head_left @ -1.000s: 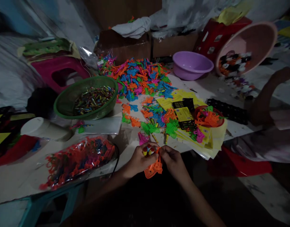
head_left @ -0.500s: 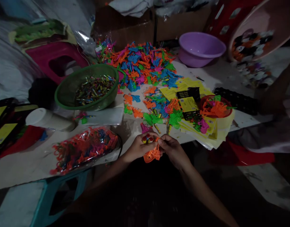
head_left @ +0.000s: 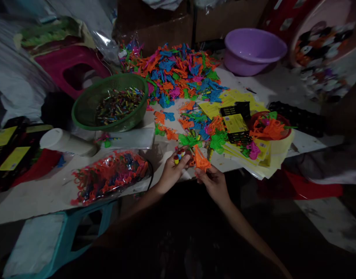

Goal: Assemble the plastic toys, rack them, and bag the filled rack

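Note:
In my left hand (head_left: 172, 170), closed fingers hold small colourful tubes (head_left: 177, 159) with dark red ends, their ends showing above the thumb. My right hand (head_left: 215, 182) pinches an orange plastic toy piece (head_left: 200, 158) with a lattice-like part, its narrow end tilted up and away from me. Both hands are close together over the table's front edge. Just beyond them lie green plastic pieces (head_left: 218, 141) and other loose pieces in blue and orange. A large heap of mixed coloured plastic pieces (head_left: 174, 73) lies farther back.
A green basin (head_left: 79, 112) holds many small tubes. At left are a white bottle (head_left: 64, 141) and a clear bag of plastic pieces (head_left: 110, 176). At right are yellow cards (head_left: 263, 164), a red basket (head_left: 287, 131) and a purple basin (head_left: 250, 66). A person's arm (head_left: 344, 112) is at far right.
My hands have moved apart slightly and forward. The orange piece now stands tilted up in my right hand, away from the left. The view has shifted a little.

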`<state>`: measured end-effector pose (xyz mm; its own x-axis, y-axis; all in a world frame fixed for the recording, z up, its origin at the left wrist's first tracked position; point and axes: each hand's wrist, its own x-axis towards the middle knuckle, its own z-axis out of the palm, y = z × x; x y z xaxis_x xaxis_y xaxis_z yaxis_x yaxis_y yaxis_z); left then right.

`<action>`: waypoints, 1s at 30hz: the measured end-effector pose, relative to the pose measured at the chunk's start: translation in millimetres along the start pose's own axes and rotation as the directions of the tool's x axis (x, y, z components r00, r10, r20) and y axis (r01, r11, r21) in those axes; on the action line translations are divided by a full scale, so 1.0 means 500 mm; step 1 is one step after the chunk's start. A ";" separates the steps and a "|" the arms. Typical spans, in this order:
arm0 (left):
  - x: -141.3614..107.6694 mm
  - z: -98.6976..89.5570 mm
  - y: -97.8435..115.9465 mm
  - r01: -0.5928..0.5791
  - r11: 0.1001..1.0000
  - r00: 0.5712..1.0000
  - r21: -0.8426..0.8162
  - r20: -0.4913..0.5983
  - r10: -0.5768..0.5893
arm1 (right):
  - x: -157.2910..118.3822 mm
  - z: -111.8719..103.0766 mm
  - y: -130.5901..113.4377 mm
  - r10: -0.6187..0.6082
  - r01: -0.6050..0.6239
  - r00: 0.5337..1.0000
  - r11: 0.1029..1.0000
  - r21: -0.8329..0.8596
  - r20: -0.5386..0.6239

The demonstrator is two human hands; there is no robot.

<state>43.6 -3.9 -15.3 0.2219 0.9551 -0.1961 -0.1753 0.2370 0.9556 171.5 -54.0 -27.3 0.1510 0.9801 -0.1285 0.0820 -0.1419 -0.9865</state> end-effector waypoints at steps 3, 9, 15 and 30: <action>-0.009 0.004 -0.007 0.113 0.991 0.993 -0.065 0.032 -0.111 | -0.002 -0.008 0.004 -0.184 0.153 0.982 0.910 -0.385 -0.046; -0.022 0.016 -0.045 0.030 0.997 0.998 0.070 -0.052 -0.026 | -0.011 -0.014 0.007 -0.204 0.283 0.954 0.852 -0.440 0.218; -0.030 0.007 -0.078 0.038 0.994 0.999 0.104 -0.007 -0.037 | 0.016 -0.010 0.038 0.043 -0.042 0.990 0.999 -0.005 0.137; -0.034 -0.027 -0.051 0.211 0.976 0.977 0.045 0.012 -0.212 | 0.037 0.000 0.019 0.041 -0.022 0.993 0.985 0.170 -0.107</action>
<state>31.2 -23.8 -39.4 0.2655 0.8810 -0.3916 -0.0814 0.4252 0.9014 174.9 -37.2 -38.9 0.2593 0.9529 -0.1571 -0.0900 -0.1381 -0.9863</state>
